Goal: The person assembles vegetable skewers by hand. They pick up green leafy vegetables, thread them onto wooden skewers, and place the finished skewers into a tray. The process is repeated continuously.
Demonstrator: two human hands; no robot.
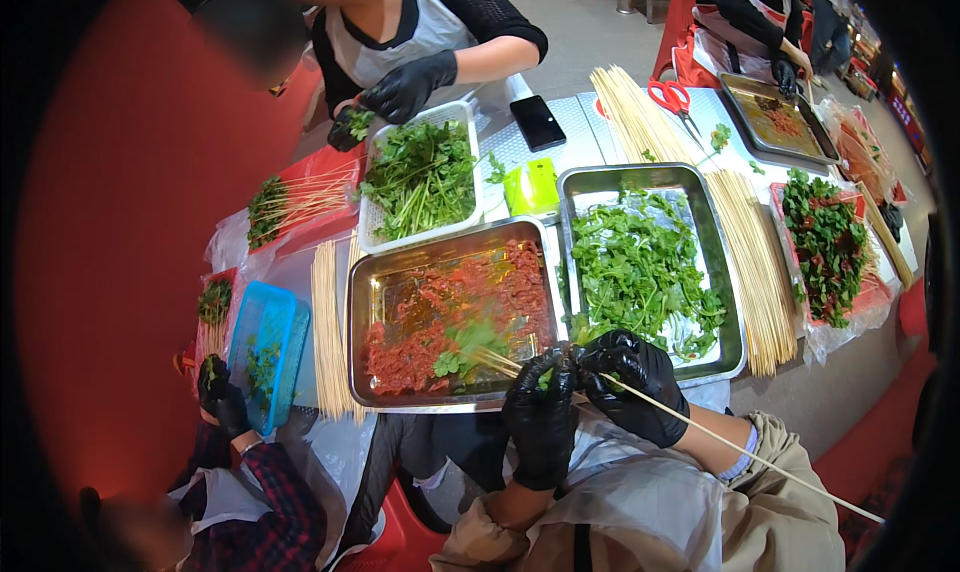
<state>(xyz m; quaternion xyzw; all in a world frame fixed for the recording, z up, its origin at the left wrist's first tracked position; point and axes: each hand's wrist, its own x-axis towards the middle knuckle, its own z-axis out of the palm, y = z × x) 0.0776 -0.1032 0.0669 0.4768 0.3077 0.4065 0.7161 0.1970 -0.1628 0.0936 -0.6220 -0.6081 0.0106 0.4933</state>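
Both my hands wear black gloves and meet at the front edge of two metal trays. My left hand (541,418) grips several bamboo skewers (496,361), whose far ends carry blurred cilantro leaves (472,342) over the meat tray (358,362). Red minced meat (401,358) is spread in that tray. Close beside it, my right hand (637,384) pinches a long bamboo skewer (750,452) that slants down to the right. Its fingertips nearly touch those of my left hand; what lies between them is partly hidden. Cut cilantro (637,264) fills the other metal tray (739,347).
Bundles of bamboo skewers (754,272) flank the trays. A white basket (420,240) of cilantro, a phone (538,123) and red scissors (670,96) lie farther back. Co-workers sit across and at the left, by a blue basket (274,302). Finished-looking skewers (825,249) lie right.
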